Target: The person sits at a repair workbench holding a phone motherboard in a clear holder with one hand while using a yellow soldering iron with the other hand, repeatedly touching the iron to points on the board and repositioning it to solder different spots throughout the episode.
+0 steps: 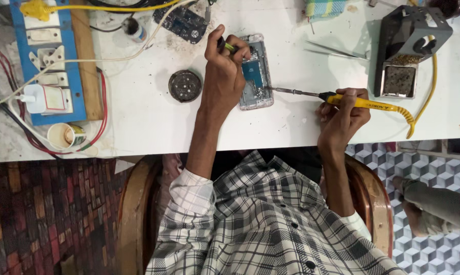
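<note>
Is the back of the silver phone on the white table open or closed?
Open: the silver phone lies with its back cover off, showing a blue part and metal innards. The left hand rests on it.

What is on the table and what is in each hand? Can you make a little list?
Left hand: grips a small yellow-green tool over the opened phone
Right hand: holds a yellow soldering iron, tip at the phone's edge
Table: white, stained
Nearby: round tin, tweezers, iron stand, paper cup, blue socket board

A round tin (184, 85) lies left of the opened phone (256, 71), the stand (411, 48) right.
</note>
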The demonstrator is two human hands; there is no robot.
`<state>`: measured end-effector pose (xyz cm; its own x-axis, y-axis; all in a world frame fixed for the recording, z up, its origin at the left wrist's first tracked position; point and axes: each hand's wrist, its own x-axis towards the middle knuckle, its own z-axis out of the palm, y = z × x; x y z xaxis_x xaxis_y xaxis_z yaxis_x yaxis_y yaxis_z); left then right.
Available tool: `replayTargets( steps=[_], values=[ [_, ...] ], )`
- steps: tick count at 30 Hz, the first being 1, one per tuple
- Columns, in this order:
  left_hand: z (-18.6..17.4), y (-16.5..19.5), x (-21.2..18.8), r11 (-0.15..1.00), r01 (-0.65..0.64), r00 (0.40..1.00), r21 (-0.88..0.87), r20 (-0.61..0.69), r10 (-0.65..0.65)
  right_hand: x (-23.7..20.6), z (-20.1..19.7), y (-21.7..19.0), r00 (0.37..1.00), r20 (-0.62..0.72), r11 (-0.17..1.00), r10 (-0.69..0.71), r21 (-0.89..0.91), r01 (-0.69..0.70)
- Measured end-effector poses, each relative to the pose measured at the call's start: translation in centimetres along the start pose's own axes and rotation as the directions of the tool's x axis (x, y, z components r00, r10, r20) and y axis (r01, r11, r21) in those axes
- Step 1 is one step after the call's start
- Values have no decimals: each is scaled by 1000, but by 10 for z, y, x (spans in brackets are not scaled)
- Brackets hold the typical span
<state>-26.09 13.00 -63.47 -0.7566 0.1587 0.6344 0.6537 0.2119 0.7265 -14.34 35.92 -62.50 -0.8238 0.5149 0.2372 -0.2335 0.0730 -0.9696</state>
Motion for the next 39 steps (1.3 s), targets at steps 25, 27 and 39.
replayTargets(
  steps=[25,27,39],
  values=[
    [1,3,-11,998,34,999,-43,-5,-34,-20,-37,-18,988,51,978,145,145,-151],
    [1,3,-10,998,38,999,-43,0,-38,-26,-48,-20,988,57,982,145,110,-151],
    [-1,5,-14,1000,7,1000,-16,-19,-7,-40,-32,-8,995,-20,978,99,188,-94]
  ],
)
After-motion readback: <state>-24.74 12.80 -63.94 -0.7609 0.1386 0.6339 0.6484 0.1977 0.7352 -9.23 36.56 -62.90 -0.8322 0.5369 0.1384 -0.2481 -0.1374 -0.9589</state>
